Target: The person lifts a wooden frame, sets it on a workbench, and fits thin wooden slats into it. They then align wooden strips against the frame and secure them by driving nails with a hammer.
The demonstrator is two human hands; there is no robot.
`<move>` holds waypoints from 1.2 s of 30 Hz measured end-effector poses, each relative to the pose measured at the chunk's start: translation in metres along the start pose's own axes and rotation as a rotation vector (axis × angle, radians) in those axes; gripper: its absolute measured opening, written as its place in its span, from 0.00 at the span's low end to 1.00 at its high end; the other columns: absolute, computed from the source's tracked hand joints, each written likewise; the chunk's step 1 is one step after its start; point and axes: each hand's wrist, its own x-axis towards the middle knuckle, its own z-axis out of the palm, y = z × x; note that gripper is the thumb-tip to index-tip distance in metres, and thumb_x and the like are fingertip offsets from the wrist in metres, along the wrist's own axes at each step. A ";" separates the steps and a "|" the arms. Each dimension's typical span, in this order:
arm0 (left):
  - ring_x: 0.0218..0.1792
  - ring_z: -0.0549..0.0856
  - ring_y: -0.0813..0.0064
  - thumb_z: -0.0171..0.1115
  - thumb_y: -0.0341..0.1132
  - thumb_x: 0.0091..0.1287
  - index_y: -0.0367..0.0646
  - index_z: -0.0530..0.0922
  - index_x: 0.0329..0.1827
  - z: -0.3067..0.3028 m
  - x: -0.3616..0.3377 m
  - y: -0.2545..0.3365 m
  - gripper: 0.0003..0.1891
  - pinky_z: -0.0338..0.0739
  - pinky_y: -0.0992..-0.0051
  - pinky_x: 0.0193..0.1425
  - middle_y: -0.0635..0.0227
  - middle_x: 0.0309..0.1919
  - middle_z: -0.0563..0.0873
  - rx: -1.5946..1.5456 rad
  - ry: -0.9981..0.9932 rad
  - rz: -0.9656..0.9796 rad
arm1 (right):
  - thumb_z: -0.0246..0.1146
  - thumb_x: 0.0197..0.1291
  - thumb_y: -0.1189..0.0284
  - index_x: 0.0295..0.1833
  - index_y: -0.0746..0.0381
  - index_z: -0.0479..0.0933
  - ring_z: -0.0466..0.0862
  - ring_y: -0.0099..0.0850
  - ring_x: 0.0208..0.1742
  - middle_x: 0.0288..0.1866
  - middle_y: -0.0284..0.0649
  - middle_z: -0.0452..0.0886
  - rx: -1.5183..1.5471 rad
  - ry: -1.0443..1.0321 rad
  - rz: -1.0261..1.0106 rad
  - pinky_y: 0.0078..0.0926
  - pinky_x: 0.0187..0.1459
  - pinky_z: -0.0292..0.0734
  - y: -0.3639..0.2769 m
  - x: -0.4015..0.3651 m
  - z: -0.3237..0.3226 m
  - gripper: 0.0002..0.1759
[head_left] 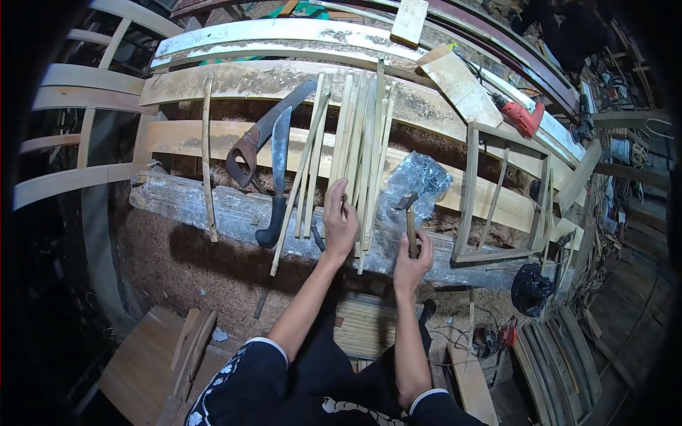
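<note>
My right hand point(414, 264) is wrapped round the wooden handle of a small hammer point(410, 213), its metal head pointing away from me beside a clear plastic bag point(419, 183). Just left of it, my left hand point(341, 224) is at the near end of a bundle of thin wooden strips point(362, 135). Its fingers are curled, and whatever lies between them is too small to make out. A machete point(280, 153) with a black handle and a handsaw point(244, 153) lie to the left of the strips.
A wooden frame point(465, 195) leans at the right of the planks. Behind it lies a red power tool point(522, 117). A black plastic bag point(531, 290) hangs at the near right edge. One long stick point(207, 156) crosses the planks at left.
</note>
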 end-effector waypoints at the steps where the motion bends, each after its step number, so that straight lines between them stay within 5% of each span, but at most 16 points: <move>1: 0.65 0.76 0.52 0.51 0.15 0.62 0.39 0.70 0.69 -0.006 0.001 0.008 0.29 0.74 0.62 0.68 0.51 0.65 0.75 0.012 -0.026 0.054 | 0.68 0.64 0.72 0.49 0.70 0.78 0.80 0.41 0.45 0.42 0.46 0.80 0.025 0.003 0.016 0.36 0.50 0.74 -0.001 0.000 -0.003 0.14; 6: 0.62 0.80 0.55 0.51 0.14 0.60 0.38 0.71 0.68 -0.001 -0.020 0.047 0.30 0.78 0.66 0.61 0.52 0.62 0.78 -0.052 -0.062 0.130 | 0.66 0.67 0.70 0.52 0.71 0.76 0.81 0.33 0.43 0.42 0.44 0.82 0.216 -0.003 0.156 0.32 0.47 0.76 -0.009 0.000 -0.022 0.16; 9: 0.56 0.80 0.75 0.51 0.13 0.62 0.39 0.72 0.67 0.018 -0.050 0.070 0.28 0.77 0.77 0.55 0.63 0.59 0.80 -0.219 -0.247 -0.005 | 0.63 0.71 0.67 0.57 0.69 0.72 0.81 0.30 0.38 0.40 0.42 0.83 0.375 -0.096 0.242 0.28 0.43 0.77 -0.007 -0.004 -0.046 0.18; 16: 0.61 0.80 0.67 0.58 0.20 0.66 0.37 0.78 0.62 0.096 -0.124 0.145 0.20 0.74 0.72 0.63 0.58 0.59 0.79 -0.510 -0.591 -0.088 | 0.62 0.72 0.69 0.59 0.69 0.68 0.82 0.30 0.47 0.45 0.45 0.83 0.492 0.140 0.310 0.30 0.49 0.76 0.062 -0.030 -0.122 0.19; 22: 0.59 0.78 0.77 0.59 0.23 0.71 0.38 0.76 0.65 0.178 -0.213 0.174 0.19 0.73 0.77 0.62 0.64 0.59 0.79 -0.596 -0.959 -0.216 | 0.60 0.69 0.78 0.62 0.68 0.66 0.81 0.31 0.52 0.49 0.46 0.81 0.424 0.285 0.353 0.29 0.53 0.75 0.126 -0.070 -0.219 0.18; 25: 0.59 0.78 0.80 0.56 0.22 0.73 0.37 0.73 0.67 0.210 -0.262 0.200 0.19 0.73 0.77 0.64 0.66 0.59 0.80 -0.703 -1.107 -0.320 | 0.62 0.68 0.76 0.62 0.67 0.68 0.81 0.29 0.51 0.51 0.43 0.80 0.631 0.464 0.406 0.28 0.52 0.76 0.163 -0.091 -0.261 0.19; 36: 0.61 0.79 0.73 0.57 0.23 0.72 0.35 0.73 0.63 0.322 -0.438 0.232 0.17 0.73 0.72 0.66 0.60 0.62 0.79 -0.462 -1.354 -0.092 | 0.72 0.59 0.74 0.52 0.64 0.70 0.76 0.23 0.36 0.39 0.35 0.77 0.849 0.599 0.544 0.24 0.38 0.77 0.301 -0.152 -0.408 0.21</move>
